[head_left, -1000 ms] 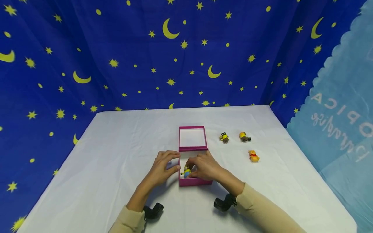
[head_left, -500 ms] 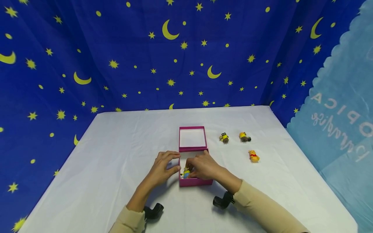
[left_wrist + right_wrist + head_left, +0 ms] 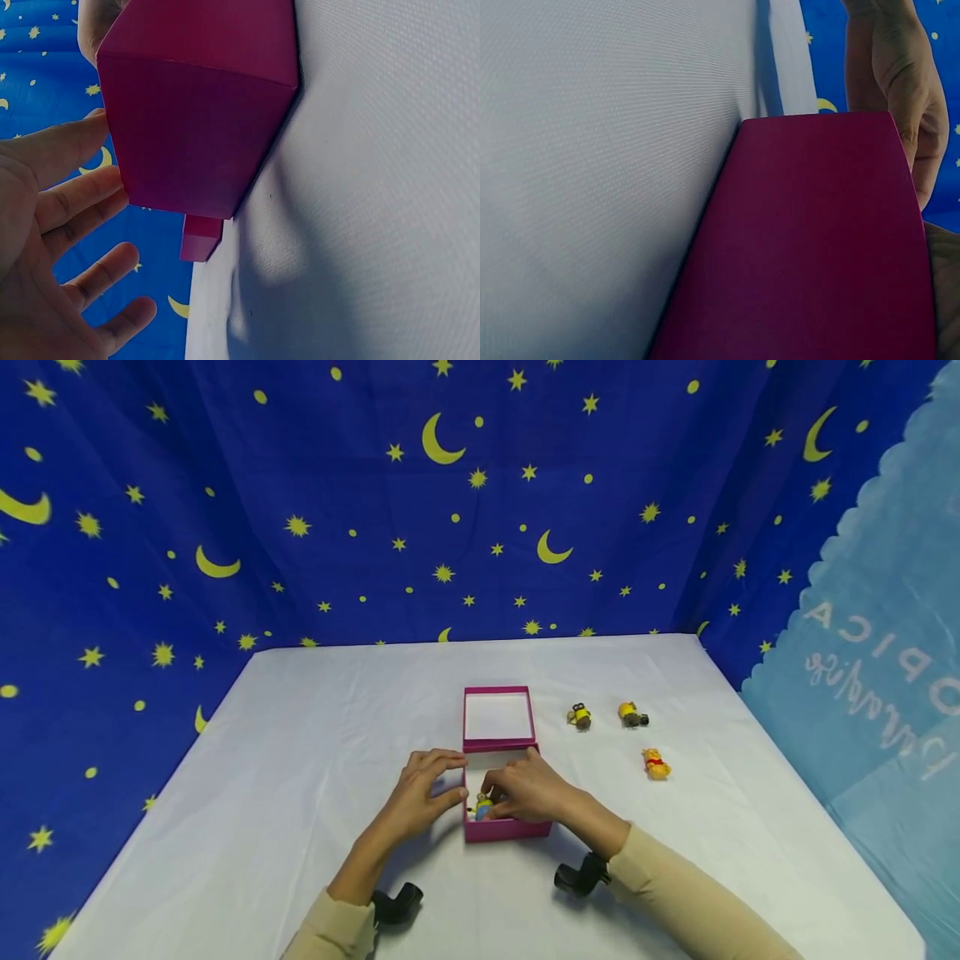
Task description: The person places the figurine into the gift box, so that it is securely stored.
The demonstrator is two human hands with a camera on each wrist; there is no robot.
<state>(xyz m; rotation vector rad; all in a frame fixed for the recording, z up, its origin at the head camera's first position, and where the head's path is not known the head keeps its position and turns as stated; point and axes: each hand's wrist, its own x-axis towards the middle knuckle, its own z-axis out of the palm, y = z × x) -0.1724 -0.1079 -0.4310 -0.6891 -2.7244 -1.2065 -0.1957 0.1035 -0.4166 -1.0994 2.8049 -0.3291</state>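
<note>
Two bare hands are at a pink box (image 3: 507, 832) near the middle of the white-covered table (image 3: 337, 718). Inside it, toward the near left corner, is a yellow-and-blue figure (image 3: 482, 810), partly hidden by the right hand (image 3: 534, 789). That hand reaches in over the box's right side, fingers bent, and pinches the figure's right side between fingertips and thumb. The left hand (image 3: 422, 793) holds nothing; its fingers are spread and mostly straight, with thumb and fingertips touching the box's left edge. Just beyond the box's far edge lies a matching lid (image 3: 497, 717), white inside facing up. To the far right lie a goggled yellow figure (image 3: 580, 717), a yellow-and-brown figure (image 3: 632, 715) and, nearer, an orange bear figure (image 3: 656, 766) in red, all apart from one another.
</note>
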